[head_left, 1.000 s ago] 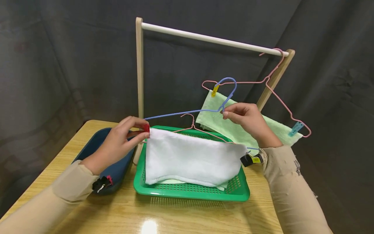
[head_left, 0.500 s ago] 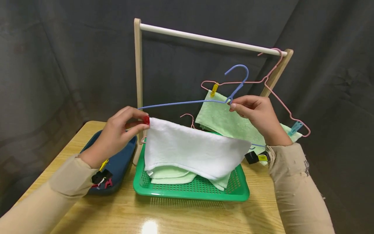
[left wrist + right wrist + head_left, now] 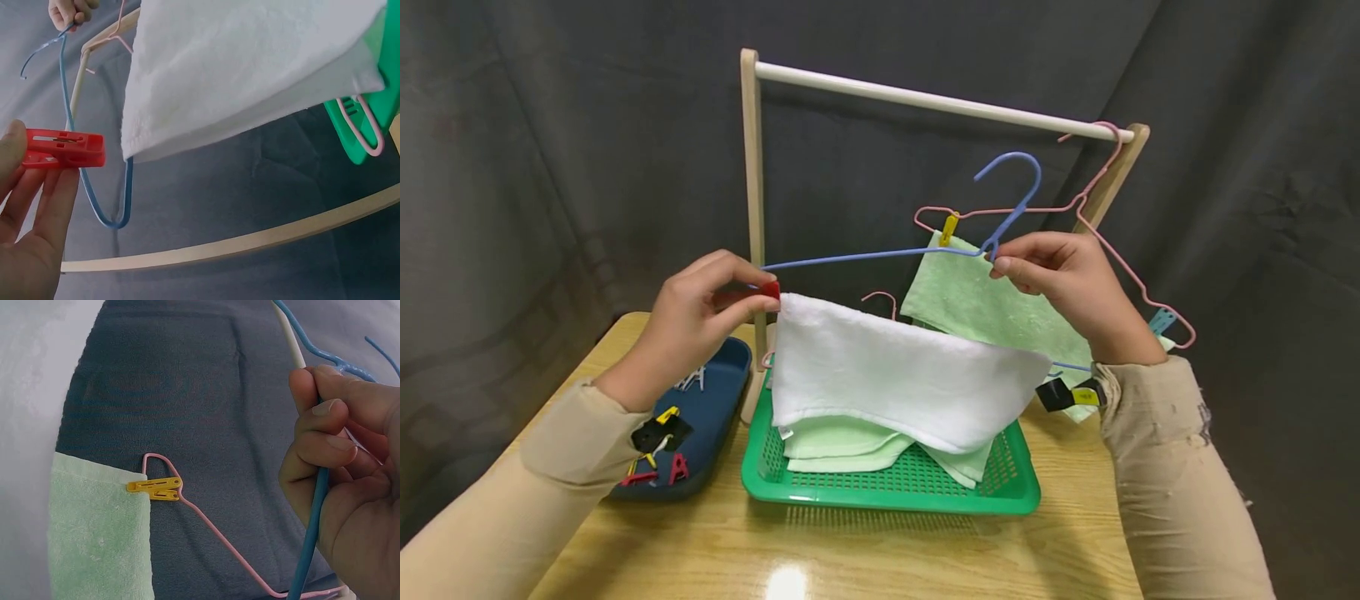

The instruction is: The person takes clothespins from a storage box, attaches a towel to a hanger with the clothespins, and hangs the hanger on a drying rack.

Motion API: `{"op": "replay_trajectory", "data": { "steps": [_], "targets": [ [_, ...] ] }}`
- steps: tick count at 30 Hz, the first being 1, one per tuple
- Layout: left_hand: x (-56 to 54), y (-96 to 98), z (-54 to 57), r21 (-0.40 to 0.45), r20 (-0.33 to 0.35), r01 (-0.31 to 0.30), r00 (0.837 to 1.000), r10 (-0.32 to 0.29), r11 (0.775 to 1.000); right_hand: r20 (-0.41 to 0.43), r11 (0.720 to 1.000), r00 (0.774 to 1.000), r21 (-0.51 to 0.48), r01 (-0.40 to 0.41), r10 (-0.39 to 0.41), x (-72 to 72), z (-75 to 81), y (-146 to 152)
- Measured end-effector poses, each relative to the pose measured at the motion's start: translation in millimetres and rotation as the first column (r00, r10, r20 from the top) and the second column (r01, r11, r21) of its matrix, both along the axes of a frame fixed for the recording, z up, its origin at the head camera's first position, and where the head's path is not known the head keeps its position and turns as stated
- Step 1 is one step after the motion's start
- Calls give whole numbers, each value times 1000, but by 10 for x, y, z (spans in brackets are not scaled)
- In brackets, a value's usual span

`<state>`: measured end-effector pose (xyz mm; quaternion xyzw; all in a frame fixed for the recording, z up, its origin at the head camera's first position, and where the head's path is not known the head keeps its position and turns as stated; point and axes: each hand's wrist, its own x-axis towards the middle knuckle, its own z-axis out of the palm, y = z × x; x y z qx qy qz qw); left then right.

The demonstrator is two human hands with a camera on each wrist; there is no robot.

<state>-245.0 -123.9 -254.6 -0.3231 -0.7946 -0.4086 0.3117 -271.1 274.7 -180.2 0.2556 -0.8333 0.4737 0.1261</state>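
My right hand [image 3: 1060, 279] pinches a blue hanger [image 3: 880, 256] just below its hook; in the right wrist view its fingers curl round the wire [image 3: 307, 550]. A white towel [image 3: 887, 375] hangs folded over the hanger's lower bar, sloping down to the right. My left hand [image 3: 700, 312] holds a red clothespin [image 3: 65, 149] between thumb and fingers. In the left wrist view, the clothespin's tip points at the towel's upper corner, with a narrow gap between them. The hanger's rounded left end [image 3: 112, 219] sticks out past the towel there.
A green basket [image 3: 891, 497] with light green towels [image 3: 838, 450] and a pink hanger stands below. On the left, a dark blue tray [image 3: 718, 400] holds several clothespins. A rack [image 3: 940, 100] behind carries a pink hanger [image 3: 1138, 267] with a green towel [image 3: 958, 287], clipped by yellow and teal clothespins.
Both hands have risen, lifting the blue hanger and white towel higher over the basket. The right hand has also shifted right, and more of the green towels in the basket shows.
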Motion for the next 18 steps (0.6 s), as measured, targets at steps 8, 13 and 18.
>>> {"op": "replay_trajectory", "data": {
  "steps": [8, 13, 18],
  "targets": [
    [-56, -21, -16, 55, -53, 34, 998, -31, 998, -8, 1000, 1000, 4, -2, 2, -1, 8, -9],
    [-69, -32, 4, 55, -102, 57, 994, -51, 997, -8, 1000, 1000, 25, 17, -17, 31, 52, -14],
    [-82, -13, 6, 41, -154, 67, 986, -60, 997, -33, 999, 999, 44, 16, -14, 49, 97, -25]
  ]
}}
